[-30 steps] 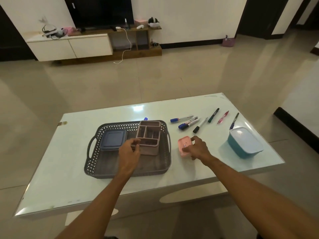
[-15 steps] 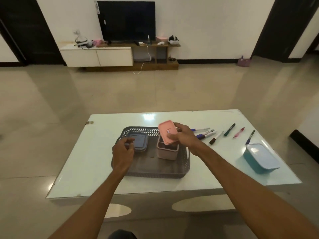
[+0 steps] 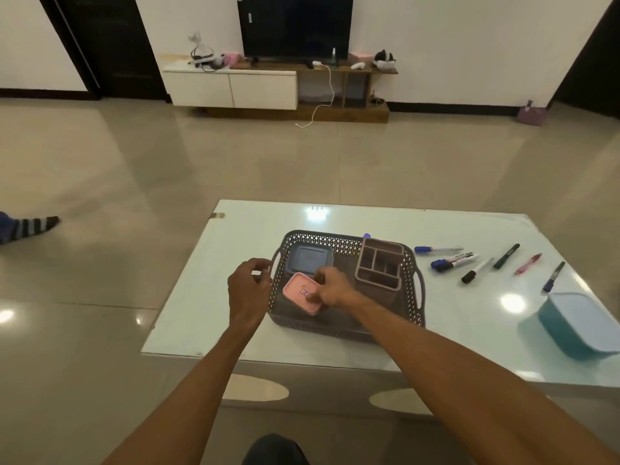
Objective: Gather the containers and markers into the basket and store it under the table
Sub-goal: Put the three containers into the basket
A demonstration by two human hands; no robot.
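Observation:
A grey perforated basket (image 3: 416,307) sits on the glass table (image 3: 463,317). Inside it are a dark blue lidded box (image 3: 307,258) at the back left and a pink divided organizer (image 3: 379,266) at the right. My right hand (image 3: 330,286) grips a small pink container (image 3: 298,295) low in the basket's front left part. My left hand (image 3: 248,286) hovers curled at the basket's left handle, holding nothing. Several markers (image 3: 453,260) lie on the table right of the basket. A teal lidded container (image 3: 580,325) stands at the table's right edge.
Beyond the table lies open tiled floor, with a TV unit (image 3: 268,85) against the far wall. Someone's striped sock (image 3: 30,226) shows at the left edge. A lone blue cap (image 3: 366,235) peeks out behind the basket.
My right hand lifted the pink container off the table, carried it left over the organizer and lowered it into the basket's front left. My left hand let go of the organizer and moved left.

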